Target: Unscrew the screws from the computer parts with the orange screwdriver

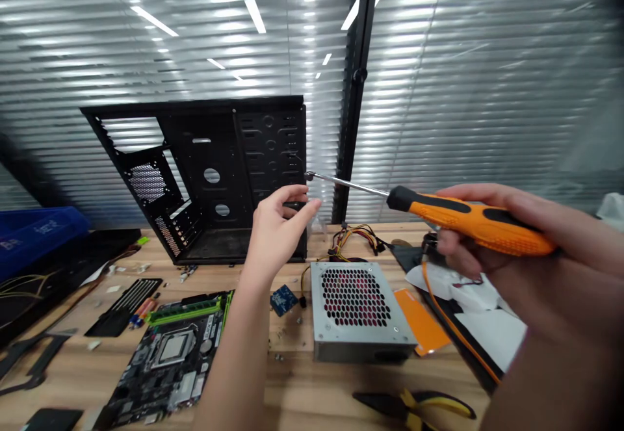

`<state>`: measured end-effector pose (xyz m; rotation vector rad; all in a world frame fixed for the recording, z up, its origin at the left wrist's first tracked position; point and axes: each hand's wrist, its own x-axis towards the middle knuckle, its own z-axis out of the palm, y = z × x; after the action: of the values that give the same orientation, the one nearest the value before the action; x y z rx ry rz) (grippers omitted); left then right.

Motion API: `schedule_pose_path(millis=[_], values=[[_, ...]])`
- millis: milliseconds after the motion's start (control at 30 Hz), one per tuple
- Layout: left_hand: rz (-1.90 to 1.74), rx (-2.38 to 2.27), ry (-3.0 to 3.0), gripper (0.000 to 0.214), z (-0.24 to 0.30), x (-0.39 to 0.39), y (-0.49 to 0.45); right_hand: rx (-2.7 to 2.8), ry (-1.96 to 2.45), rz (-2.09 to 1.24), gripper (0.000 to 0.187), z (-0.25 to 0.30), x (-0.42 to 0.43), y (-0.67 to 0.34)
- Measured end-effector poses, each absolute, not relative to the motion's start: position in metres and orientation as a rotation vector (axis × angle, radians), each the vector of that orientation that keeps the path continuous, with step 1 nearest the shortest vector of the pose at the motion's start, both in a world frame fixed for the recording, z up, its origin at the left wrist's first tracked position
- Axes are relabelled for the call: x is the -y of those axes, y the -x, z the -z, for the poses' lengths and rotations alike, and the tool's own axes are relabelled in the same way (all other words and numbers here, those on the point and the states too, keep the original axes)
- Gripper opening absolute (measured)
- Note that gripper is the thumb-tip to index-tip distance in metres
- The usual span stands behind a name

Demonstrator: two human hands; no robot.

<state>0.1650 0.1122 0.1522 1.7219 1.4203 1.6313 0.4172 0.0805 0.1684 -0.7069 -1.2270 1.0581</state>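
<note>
My right hand (517,249) grips a screwdriver (480,223) with an orange and black handle. Its steel shaft points left, and a small dark piece I cannot make out is at the tip, by the front edge of a black computer case (199,138). My left hand (280,223) is raised just below that tip, overlapping the case's right edge. Its thumb and forefinger are apart; whether it touches the case I cannot tell. The case stands upright with its side off. Below the hands lies a grey power supply (361,346) with a honeycomb grille.
A motherboard (195,340) lies front left, with a small blue circuit board (283,300) beside my left forearm. Pliers (407,408) lie at the front. Cables (361,236) trail behind the power supply; an orange card (422,324) is right of it. A blue bin (39,236) stands far left.
</note>
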Motion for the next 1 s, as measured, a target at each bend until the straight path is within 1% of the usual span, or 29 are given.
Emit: schedule_pose_path(millis=[200, 367, 567, 800, 900, 1000], values=[[-1.628, -1.269, -1.697, 0.027, -0.149, -0.117, -0.166, 1.238, 0.684, -1.054, 0.023, -0.171, -0.079, -0.414], [-1.644, -1.309, -1.658, 0.021, -0.152, -0.115, -0.167, 1.219, 0.692, -1.048, 0.022, -0.170, -0.076, -0.413], [-1.720, -1.378, -1.587, 0.022, -0.155, -0.114, -0.154, 1.152, 0.707, -1.030, 0.024, -0.168, -0.076, -0.414], [-1.896, -1.500, -1.404, 0.031, -0.156, -0.112, -0.114, 1.108, 0.732, -0.987, 0.028, -0.169, -0.077, -0.420], [-2.004, -1.532, -1.277, 0.031, -0.159, -0.106, -0.099, 1.094, 0.742, -0.980, 0.029, -0.171, -0.076, -0.422], [-2.153, -1.535, -1.131, 0.025, -0.163, -0.099, -0.089, 1.080, 0.741, -0.980, 0.028, -0.169, -0.081, -0.427]])
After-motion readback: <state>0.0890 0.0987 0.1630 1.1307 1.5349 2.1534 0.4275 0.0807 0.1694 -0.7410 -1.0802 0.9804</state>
